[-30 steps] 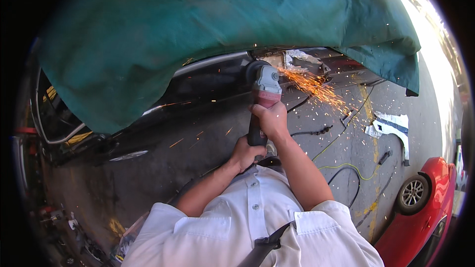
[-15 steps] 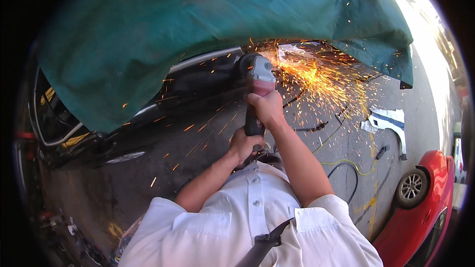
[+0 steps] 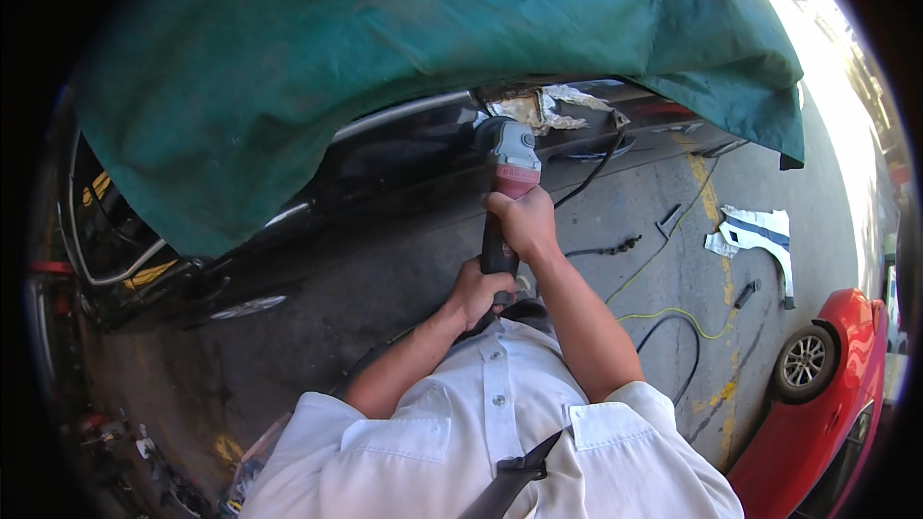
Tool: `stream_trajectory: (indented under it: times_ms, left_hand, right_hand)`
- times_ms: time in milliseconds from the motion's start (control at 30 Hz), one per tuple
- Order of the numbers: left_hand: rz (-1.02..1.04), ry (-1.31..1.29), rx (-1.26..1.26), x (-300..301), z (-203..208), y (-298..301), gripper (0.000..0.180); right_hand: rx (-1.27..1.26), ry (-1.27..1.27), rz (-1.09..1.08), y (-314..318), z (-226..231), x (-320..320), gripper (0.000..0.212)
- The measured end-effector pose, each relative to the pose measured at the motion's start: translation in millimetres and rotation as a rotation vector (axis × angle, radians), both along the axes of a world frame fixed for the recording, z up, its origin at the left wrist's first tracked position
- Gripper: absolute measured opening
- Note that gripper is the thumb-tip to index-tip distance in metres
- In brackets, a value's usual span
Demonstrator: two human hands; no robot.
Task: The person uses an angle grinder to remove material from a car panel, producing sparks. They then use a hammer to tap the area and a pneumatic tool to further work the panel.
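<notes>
Both hands are wrapped round an angle grinder (image 3: 515, 148) with a silver head, a red band and a dark body. My right hand (image 3: 526, 221) grips it just behind the head, near the red band. Lower down, my left hand (image 3: 477, 290) is closed round the rear of the body. The grinder's round dark guard lies close to the side of a black car (image 3: 404, 144); whether the disc touches the panel, I cannot tell. Beside the head is a torn patch of bare, crumpled metal (image 3: 553, 108). A green cover (image 3: 385, 29) drapes over the car above.
On the grey floor to the right lie a white fender panel (image 3: 764, 240), a small dark tool (image 3: 747, 293) and a yellow-green cable (image 3: 673, 312). A dark hose (image 3: 601, 173) hangs from the torn area. A red car (image 3: 817, 404) stands at the lower right.
The bright spray of orange sparks has stopped. The grinder has shifted slightly down and to the right, and the torn metal now shows. Both hands keep their hold.
</notes>
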State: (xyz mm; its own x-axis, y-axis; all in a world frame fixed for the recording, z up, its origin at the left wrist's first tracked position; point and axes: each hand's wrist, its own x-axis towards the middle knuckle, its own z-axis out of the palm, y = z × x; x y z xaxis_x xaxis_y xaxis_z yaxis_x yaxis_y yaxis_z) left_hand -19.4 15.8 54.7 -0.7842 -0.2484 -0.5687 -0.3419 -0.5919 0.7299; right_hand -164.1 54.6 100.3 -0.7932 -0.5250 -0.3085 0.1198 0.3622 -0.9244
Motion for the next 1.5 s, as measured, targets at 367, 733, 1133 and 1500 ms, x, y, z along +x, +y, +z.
stream_trajectory:
  times_ms: [367, 733, 1133, 1500]
  left_hand:
    - [0.02, -0.024, -0.039, -11.6, -3.1, -7.2, 0.028]
    - [0.008, 0.05, 0.06, -10.5, -0.5, -7.8, 0.029]
    - [0.027, 0.147, 0.11, -30.4, -15.3, -2.4, 0.028]
    - [0.038, 0.131, 0.11, -39.3, -11.1, 3.8, 0.023]
  right_hand:
    - [0.041, 0.025, 0.041, -17.3, 8.6, -11.9, 0.028]
    - [0.136, 0.077, -0.006, -14.5, 15.4, -8.6, 0.034]
    - [0.207, 0.136, 0.067, -20.7, 21.6, -27.7, 0.041]
    - [0.176, 0.16, 0.07, -21.6, 29.2, -31.5, 0.029]
